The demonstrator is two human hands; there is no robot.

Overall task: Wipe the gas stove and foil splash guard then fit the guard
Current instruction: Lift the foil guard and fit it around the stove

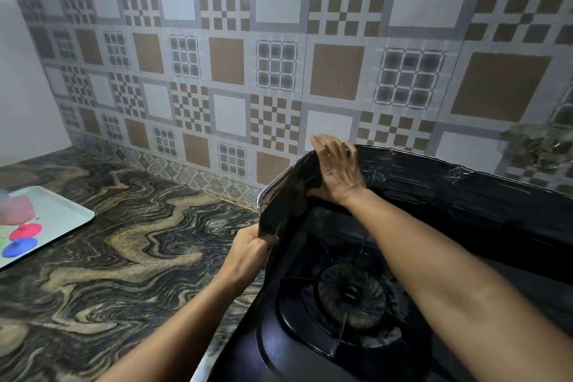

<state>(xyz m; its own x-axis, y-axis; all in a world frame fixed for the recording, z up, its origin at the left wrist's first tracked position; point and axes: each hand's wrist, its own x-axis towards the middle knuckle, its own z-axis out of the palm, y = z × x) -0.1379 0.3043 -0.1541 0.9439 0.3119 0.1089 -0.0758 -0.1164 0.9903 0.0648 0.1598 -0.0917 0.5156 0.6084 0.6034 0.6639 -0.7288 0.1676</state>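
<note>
We stand at the marbled tabletop (124, 257) with both hands on the foil splash guard (465, 195), a dark, crinkled sheet that rises upright along the back edge of the gas stove (310, 350) and bends forward round its left side. Our right hand (338, 170) lies at the guard's rear left corner, fingers spread and draped over the top edge, palm against the inner face of the foil. Our left hand (248, 251) is lower and nearer to us, fingers curled round the front end of the guard's left wing, pinching the foil where it meets the stove's left edge. The wing's silvery outer rim (262, 198) shows between our two hands. The black stove sits at the right of the tabletop, its left burner (352, 295) and pan support visible under our right forearm, with the glossy top catching a pale reflection near the front. Behind the guard the wall (279, 71) is tiled in brown, grey and white checks and squares, and a bright light reflects high on it. At the far left a pale tray (62, 214) rests on the tabletop, holding a red lid (26, 231), a blue lid (20, 246) and a blurred pink item (17, 208) we cannot make out
</note>
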